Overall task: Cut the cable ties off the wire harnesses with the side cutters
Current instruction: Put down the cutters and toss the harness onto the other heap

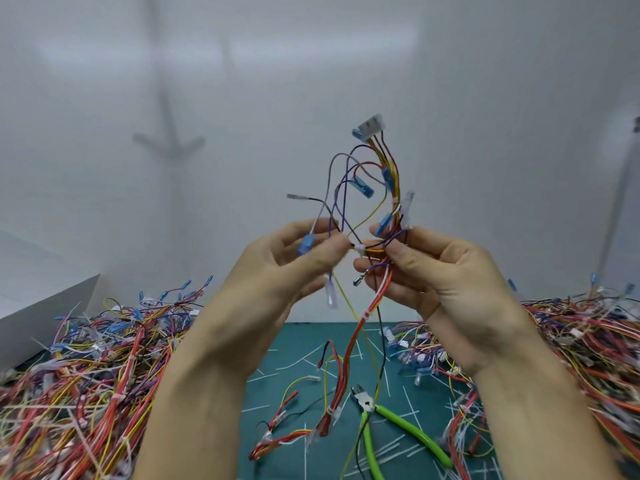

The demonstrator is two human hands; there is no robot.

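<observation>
Head view: the wire harness [375, 174] is judged light and floppy, so it's best gripped close beside a cable tie [359, 250], which is how it's pinched by the left hand [277, 268] and right hand [440, 271] at dead centre. Thin multicoloured wires and blue terminals are fanned toward 12 o'clock. The green side cutters [367, 407] can be seen lying at 6 o'clock.

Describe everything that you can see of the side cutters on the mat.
The side cutters lie flat on the teal mat. The head looks like grey metal and points away from the person; the two handles, sleeved in bright green, are spread apart. Thin wires cross them. Neither the left hand nor the right hand, which hold a wire harness above, touches them.
</observation>
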